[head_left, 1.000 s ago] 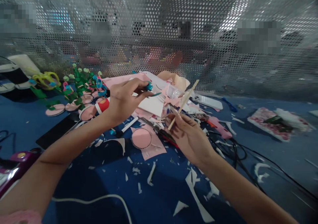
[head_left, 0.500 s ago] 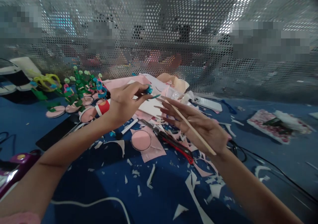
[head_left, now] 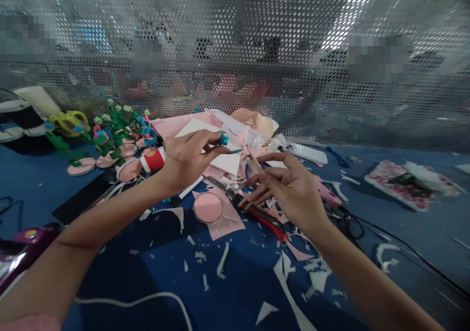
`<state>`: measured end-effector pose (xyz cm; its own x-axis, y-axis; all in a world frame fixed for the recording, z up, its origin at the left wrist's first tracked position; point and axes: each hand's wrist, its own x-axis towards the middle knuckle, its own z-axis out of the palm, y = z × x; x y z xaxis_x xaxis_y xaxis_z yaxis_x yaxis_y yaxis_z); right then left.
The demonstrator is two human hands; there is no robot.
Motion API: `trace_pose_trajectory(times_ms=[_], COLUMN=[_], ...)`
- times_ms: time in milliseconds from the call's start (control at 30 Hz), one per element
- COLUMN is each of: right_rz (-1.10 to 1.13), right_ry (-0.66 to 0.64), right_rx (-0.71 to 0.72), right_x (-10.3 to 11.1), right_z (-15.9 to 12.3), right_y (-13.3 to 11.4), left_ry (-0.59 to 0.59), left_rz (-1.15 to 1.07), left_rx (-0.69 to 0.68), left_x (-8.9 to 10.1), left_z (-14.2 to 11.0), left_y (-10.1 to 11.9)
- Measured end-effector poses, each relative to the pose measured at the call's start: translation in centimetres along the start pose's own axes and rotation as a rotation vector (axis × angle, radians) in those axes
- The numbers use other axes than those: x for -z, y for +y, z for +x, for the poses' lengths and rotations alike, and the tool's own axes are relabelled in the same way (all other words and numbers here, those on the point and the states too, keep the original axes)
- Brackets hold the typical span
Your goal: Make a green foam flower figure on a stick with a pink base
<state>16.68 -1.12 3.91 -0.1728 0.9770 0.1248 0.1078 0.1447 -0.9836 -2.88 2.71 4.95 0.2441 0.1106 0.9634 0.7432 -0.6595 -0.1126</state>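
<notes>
Blue bit (head_left: 223, 139) pinched by left hand (head_left: 189, 158), stick (head_left: 253, 157) by right hand (head_left: 292, 186); hands apart.
Bit likely light, crushable (stick stiffer); best held by edge.

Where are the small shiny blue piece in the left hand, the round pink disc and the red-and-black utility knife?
Small shiny blue piece (head_left: 223, 139): head view, on its exposed side.
Round pink disc (head_left: 208, 207): head view, middle of its flat top.
Red-and-black utility knife (head_left: 270, 220): head view, on its handle.

Left grip (head_left: 186, 159) pinches blue piece (head_left: 223, 139); right grip (head_left: 293, 189), 1 stick (head_left: 254, 156).
</notes>
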Motion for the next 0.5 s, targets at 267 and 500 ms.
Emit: trace_pose_trajectory(times_ms=[267,500], right_rz=[-0.47,-0.213], right_ry=[0.028,-0.068], right_rx=[0.222,0.148], right_x=[-0.5,-1.7], right_z=[-1.0,-2.2], right_y=[0.1,-0.2], left_ry=[0.058,0.027], left_rz=[0.115,0.103], left_rx=[-0.16,-0.21], left_x=[0.0,0.4], left_z=[-0.2,-0.4], left_y=[0.5,0.9])
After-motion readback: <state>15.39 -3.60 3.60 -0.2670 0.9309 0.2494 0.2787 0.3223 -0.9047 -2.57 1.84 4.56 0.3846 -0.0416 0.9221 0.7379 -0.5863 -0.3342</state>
